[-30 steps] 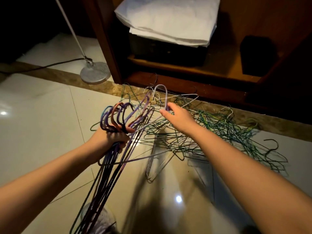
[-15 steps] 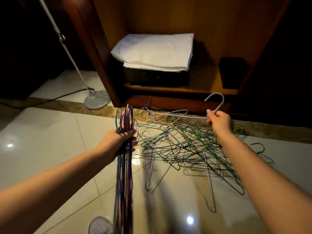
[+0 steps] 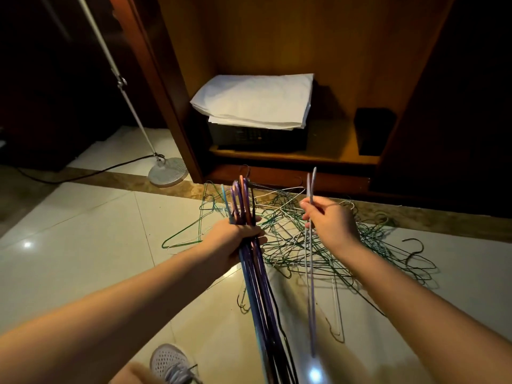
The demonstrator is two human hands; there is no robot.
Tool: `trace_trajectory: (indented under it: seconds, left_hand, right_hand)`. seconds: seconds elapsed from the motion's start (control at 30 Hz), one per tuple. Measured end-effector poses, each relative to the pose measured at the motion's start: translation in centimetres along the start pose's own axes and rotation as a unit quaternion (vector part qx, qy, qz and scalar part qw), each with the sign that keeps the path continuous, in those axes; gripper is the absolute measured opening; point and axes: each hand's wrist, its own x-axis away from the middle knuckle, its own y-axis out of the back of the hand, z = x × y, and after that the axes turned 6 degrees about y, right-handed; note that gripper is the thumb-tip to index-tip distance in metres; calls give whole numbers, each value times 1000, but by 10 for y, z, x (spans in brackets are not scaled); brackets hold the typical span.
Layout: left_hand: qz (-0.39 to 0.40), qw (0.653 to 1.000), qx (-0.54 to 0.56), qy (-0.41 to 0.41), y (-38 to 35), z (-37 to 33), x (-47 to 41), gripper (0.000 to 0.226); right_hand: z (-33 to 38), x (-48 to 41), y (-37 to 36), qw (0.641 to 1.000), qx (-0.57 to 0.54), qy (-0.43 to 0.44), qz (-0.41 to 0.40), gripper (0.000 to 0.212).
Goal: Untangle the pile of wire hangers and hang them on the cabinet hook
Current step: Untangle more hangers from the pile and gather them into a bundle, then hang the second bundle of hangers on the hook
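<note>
The left hand [image 3: 238, 239] is fisted tight round a bundle [image 3: 259, 295] of thin coated wire hangers, purple, blue and black, with hooks pointing to 12 o'clock and long sides trailing to 6. At its 3 o'clock, the right hand [image 3: 329, 225] pinches one pale lilac hanger [image 3: 310, 286] by the neck. The pile [image 3: 279, 225], a green and white wire tangle, lies on glossy tile [image 3: 83, 231] beyond both hands, the wooden cabinet [image 3: 304, 37] at its 12 o'clock.
</note>
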Motion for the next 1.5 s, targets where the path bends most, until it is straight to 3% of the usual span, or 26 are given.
trace_trajectory:
  seconds: [0.13, 0.5, 0.6, 0.93, 1.03, 1.2, 1.37, 1.5]
  left_hand:
    - [30, 999, 22, 2, -16, 1, 14, 20]
    - [85, 992, 54, -70, -41, -1, 24, 26]
    - [96, 993, 33, -59, -43, -10, 19, 25]
    - [58, 997, 34, -40, -85, -25, -23, 22]
    - [33, 996, 59, -53, -105, -37, -46, 16]
    - [-18, 990, 97, -97, -146, -70, -74, 16]
    - [-26, 985, 99, -138, -170, -106, -89, 16]
    - [43, 981, 135, -135, -177, -133, -99, 17]
  right_hand:
    - [18, 25, 8, 997, -22, 46, 57, 18]
    - [33, 47, 8, 985, -119, 114, 44, 13]
    - [34, 45, 13, 989, -67, 121, 42, 27]
    - [31, 34, 64, 977, -98, -29, 185, 59]
    - [25, 12, 78, 969, -50, -26, 243, 72]
    - [27, -36, 92, 962, 23, -4, 271, 76]
    - [33, -74, 96, 958, 206, 16, 201, 95]
    - [42, -102, 92, 938, 321, 4, 129, 82]
